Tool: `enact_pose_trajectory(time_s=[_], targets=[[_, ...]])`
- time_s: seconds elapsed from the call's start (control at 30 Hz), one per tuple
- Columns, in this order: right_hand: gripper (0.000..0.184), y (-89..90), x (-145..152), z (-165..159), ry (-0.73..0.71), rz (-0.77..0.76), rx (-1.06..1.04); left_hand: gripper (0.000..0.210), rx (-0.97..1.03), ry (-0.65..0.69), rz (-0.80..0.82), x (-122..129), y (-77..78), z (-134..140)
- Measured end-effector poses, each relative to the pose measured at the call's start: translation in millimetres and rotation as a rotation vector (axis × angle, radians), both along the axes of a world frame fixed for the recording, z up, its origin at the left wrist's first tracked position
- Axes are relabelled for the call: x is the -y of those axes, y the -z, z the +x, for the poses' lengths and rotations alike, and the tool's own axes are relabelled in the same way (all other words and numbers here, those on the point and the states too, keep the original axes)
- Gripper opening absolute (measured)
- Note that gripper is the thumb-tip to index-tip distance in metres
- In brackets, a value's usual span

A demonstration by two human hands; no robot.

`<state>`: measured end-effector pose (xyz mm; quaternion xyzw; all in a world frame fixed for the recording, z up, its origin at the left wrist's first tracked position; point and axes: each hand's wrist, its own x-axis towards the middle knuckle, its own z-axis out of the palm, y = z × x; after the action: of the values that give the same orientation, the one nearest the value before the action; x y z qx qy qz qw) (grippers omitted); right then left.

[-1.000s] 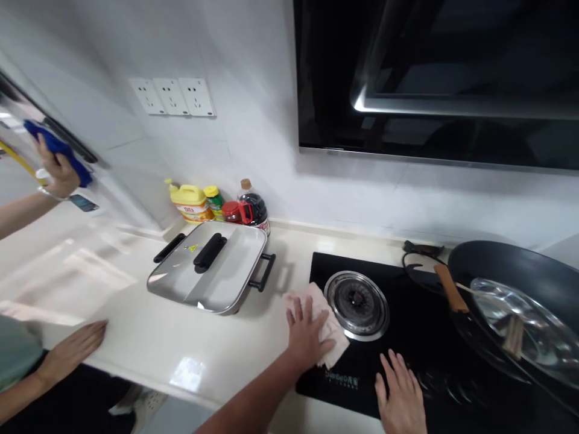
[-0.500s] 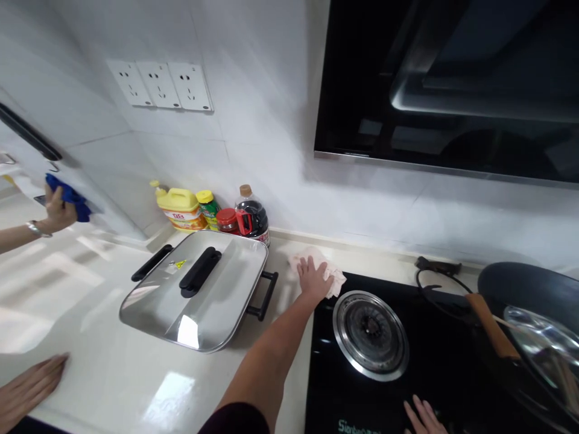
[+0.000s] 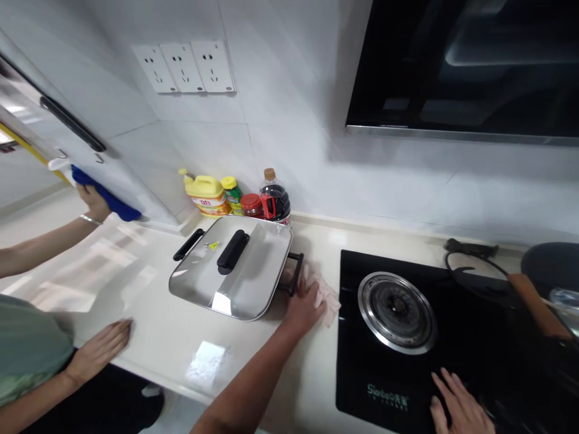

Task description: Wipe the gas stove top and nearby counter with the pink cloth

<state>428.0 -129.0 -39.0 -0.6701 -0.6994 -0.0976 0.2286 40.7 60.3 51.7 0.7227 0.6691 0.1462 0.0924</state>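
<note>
My left hand is on a pale pink cloth, pressing it to the white countertop between the electric pan and the cooktop. The fingers are bent over the cloth, close to the pan's black side handle. Fingers spread, my right hand rests on the front of the black glass cooktop and holds nothing. A round metal burner lies between my two hands. The rectangular electric pan stands left of my left hand, under a glass lid with a black handle.
Another person's hand holds a blue cloth against the wall edge; their other hand lies on the counter. A yellow jug and a dark sauce bottle stand behind the pan. A wok sits right; a range hood overhangs.
My left hand has drawn the pink cloth from the cooktop's back corner toward me, beside the pan handle. The view has shifted left, showing more of the other person.
</note>
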Motion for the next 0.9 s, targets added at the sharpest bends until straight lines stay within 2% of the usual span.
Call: enact_pose_trajectory(time_s=[0.1,0.17,0.23,0.3,0.4,0.47,0.53,0.63,0.7,0.9], targets=[[0.055,-4.3,0,-5,0.013,-0.027,-0.024,0.045,-0.032,0.059,-0.042,66,-14.0,-23],[0.055,-4.5,0,-5,0.035,-0.047,-0.042,0.039,-0.055,0.055,-0.052,110,-16.6,-41],[0.054,-3.2,0,-4,0.037,-0.054,-0.045,0.041,-0.084,0.022,-0.038,151,-9.2,-58],[0.052,-1.9,-1,-3,0.023,-0.047,-0.034,0.046,-0.128,0.001,0.021,181,6.1,-71],[0.05,-2.8,-1,-4,0.011,-0.035,-0.015,0.058,-0.191,-0.014,0.093,196,28.3,-75],[0.049,-5.1,-1,-7,0.018,-0.037,-0.012,0.062,-0.188,-0.016,0.079,182,33.1,-66],[0.048,-7.8,-1,-9,0.024,-0.048,-0.009,0.064,-0.157,-0.011,0.042,152,29.2,-51],[0.046,-11.4,-1,-11,0.024,-0.064,0.011,0.063,-0.088,-0.012,-0.001,89,15.6,-24],[0.046,-13.4,-1,-13,0.021,-0.06,0.023,0.052,-0.028,-0.002,-0.009,44,7.4,-6],[0.044,-17.3,-2,-17,0.031,-0.058,0.012,0.041,0.075,-0.065,0.03,-74,-6.9,47]])
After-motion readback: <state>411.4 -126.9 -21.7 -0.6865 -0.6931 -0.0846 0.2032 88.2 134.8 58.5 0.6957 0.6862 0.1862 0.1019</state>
